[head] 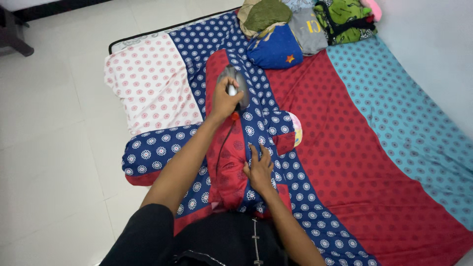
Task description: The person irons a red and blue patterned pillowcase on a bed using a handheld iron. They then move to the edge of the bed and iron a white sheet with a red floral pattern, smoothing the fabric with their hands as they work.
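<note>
Left hand [224, 101]: closed round the handle of a grey iron [235, 84], which sits on the upper part of a red and blue garment [235, 162].
Right hand [258, 170]: open, fingers spread flat, holding nothing, pressing the garment's lower part down.
Garment: laid lengthwise on the patterned mattress [354, 148], in front of the person's knees.
Cord [224, 143]: runs from the iron back down over the cloth, between the two arms.
Doing it well: probably keep the flat hand well behind the iron, cloth taut, cord off the pressed strip.
Edges: mattress edge and white floor [49, 148] close on the left; folded clothes [300, 27] stacked just beyond the iron.
Open room: wide red stretch of mattress to the right.
</note>
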